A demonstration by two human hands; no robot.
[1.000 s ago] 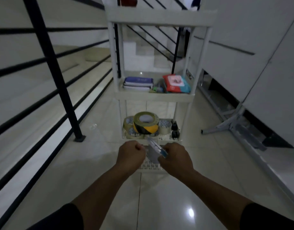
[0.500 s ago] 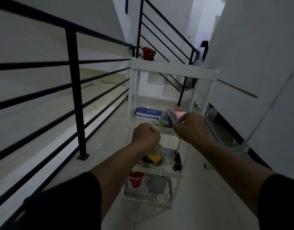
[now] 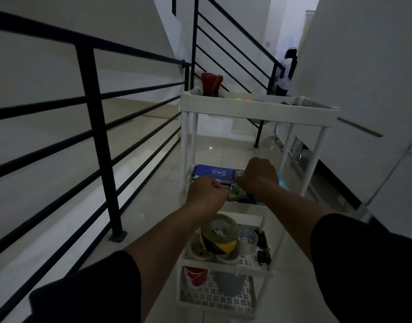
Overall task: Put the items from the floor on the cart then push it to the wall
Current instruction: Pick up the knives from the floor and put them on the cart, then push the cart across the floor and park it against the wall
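Both hands reach over the second shelf of the white cart. Left hand is a closed fist, knuckles up, nothing visible in it. Right hand is curled with fingers pointing down into the shelf; what it grips, if anything, is hidden behind the hand, cannot tell. Black sleeves on both arms.

Nearest, bottom shelf: red-and-white item at left, grey rounded item beside it. Next shelf up: yellow-black tape roll leaning on pale tape rolls, clear roll just right, small dark bottles at the right edge. Second shelf: blue box at left, teal packet mostly hidden by the right hand, small mixed items between, too dark to tell. Top shelf: red vase-like object at the far left corner, blurred small things to the right.

Cart stands on a glossy tiled floor, black railing at left, white wall close at right. Stairs rise behind.
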